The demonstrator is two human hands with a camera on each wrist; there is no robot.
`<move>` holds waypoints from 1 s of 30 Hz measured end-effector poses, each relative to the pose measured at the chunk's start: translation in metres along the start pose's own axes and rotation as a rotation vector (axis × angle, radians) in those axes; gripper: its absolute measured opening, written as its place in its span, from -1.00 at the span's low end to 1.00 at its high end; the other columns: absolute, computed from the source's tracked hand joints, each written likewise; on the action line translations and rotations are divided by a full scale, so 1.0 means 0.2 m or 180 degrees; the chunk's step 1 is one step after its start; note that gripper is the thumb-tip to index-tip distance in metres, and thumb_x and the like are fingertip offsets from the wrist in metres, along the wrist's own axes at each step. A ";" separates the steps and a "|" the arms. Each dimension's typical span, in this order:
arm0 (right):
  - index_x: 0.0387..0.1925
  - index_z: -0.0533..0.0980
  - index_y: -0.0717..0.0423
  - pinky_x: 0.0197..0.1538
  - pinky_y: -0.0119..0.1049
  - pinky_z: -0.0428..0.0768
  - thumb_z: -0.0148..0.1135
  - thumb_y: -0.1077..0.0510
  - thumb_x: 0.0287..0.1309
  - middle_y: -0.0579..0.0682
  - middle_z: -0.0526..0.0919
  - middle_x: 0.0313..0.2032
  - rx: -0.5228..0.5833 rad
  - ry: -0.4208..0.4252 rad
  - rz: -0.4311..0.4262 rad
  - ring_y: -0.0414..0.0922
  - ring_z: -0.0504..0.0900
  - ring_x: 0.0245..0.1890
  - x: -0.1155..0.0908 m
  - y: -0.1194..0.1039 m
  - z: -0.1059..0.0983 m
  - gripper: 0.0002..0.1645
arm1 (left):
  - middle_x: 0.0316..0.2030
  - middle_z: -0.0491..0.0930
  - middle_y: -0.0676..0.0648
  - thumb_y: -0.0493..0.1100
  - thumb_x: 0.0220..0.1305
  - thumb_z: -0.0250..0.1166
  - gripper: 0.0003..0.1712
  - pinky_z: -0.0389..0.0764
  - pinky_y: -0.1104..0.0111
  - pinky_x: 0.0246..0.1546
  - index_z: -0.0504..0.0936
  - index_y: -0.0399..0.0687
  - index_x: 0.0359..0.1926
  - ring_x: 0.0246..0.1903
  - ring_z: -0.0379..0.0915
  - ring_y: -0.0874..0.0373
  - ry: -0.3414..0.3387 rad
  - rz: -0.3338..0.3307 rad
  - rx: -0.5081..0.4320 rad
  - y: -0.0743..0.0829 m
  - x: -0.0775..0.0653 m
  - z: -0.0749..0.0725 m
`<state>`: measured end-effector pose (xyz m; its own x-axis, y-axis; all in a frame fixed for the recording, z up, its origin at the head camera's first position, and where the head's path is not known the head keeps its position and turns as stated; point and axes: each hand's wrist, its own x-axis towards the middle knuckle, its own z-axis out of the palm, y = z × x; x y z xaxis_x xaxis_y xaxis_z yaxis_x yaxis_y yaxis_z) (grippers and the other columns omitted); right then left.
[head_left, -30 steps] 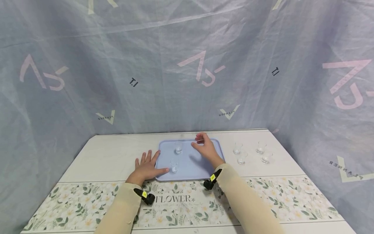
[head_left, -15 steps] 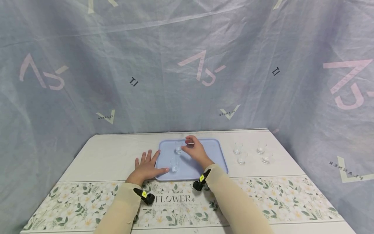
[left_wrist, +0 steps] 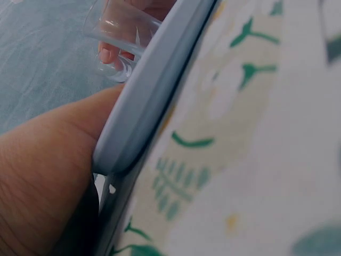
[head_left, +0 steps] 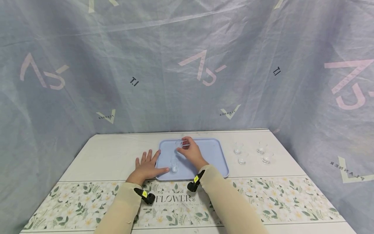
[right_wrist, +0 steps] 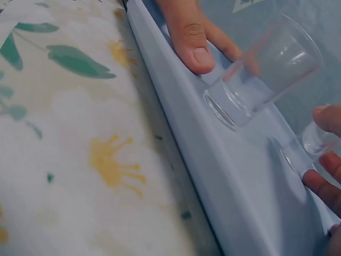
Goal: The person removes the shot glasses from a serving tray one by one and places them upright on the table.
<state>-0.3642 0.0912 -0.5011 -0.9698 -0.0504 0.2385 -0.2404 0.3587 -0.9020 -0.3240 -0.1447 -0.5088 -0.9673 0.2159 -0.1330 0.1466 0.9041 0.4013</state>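
Observation:
A pale blue tray (head_left: 205, 162) lies on the table with two small clear shot glasses on it, one near and one far. The person's left hand (head_left: 146, 168) lies spread at the tray's left edge, its thumb reaching over the rim toward the near shot glass (head_left: 174, 167). In the right wrist view that near glass (right_wrist: 258, 80) stands upright on the tray beside the left thumb (right_wrist: 194, 50). The right hand (head_left: 193, 154) pinches the far shot glass (head_left: 178, 146), thumb on the near side and fingers behind. Part of this far glass (right_wrist: 315, 140) is hidden by those fingers.
Several more clear shot glasses, such as one glass (head_left: 238, 148) and another glass (head_left: 267, 158), stand on the table right of the tray. A floral printed band (head_left: 280, 201) crosses the table in front. A grey curtain (head_left: 163, 81) hangs behind.
The right hand has moved left across the tray and its thumb and fingers have come around the far shot glass. The left hand keeps its place.

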 end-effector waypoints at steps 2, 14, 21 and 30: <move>0.17 0.48 0.18 0.03 -0.09 0.65 0.51 0.17 0.11 0.13 0.65 -0.05 -0.0021 0.0026 0.0001 0.06 0.68 -0.06 0.00 0.00 0.01 -0.39 | 0.60 -0.37 -0.27 0.73 -0.04 0.16 0.42 -0.53 -0.32 0.38 -0.13 0.13 0.64 0.55 -0.61 -0.29 0.0008 0.0001 -0.0004 -0.01 0.01 0.01; 0.07 0.52 0.16 0.01 -0.12 0.65 0.48 0.22 0.11 0.10 0.68 -0.10 -0.0095 0.0115 0.0021 0.01 0.68 -0.13 0.00 -0.01 0.03 -0.51 | 0.59 -0.34 -0.30 0.68 0.00 0.19 0.38 -0.52 -0.32 0.38 -0.10 0.11 0.64 0.55 -0.57 -0.31 0.0011 -0.0010 0.0010 0.01 -0.01 -0.01; 0.08 0.51 0.21 0.00 -0.13 0.65 0.46 0.22 0.14 0.10 0.67 -0.12 -0.0134 0.0080 -0.0072 0.01 0.69 -0.14 0.00 0.00 0.02 -0.51 | 0.60 -0.34 -0.29 0.66 0.01 0.21 0.37 -0.51 -0.30 0.39 -0.09 0.12 0.64 0.55 -0.57 -0.29 0.0014 -0.0005 0.0000 0.02 -0.02 -0.01; 0.09 0.50 0.15 0.03 -0.13 0.63 0.45 0.20 0.18 0.04 0.66 -0.11 -0.0203 -0.0035 -0.0081 -0.03 0.67 -0.13 -0.02 0.01 -0.04 -0.53 | 0.60 -0.37 -0.28 0.71 -0.02 0.17 0.40 -0.55 -0.31 0.38 -0.13 0.15 0.65 0.55 -0.62 -0.29 -0.0033 -0.0006 -0.0010 0.01 -0.01 -0.01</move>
<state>-0.3614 0.1002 -0.5006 -0.9639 -0.0706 0.2567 -0.2624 0.4158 -0.8708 -0.3231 -0.1447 -0.5058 -0.9654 0.2180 -0.1432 0.1440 0.9034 0.4039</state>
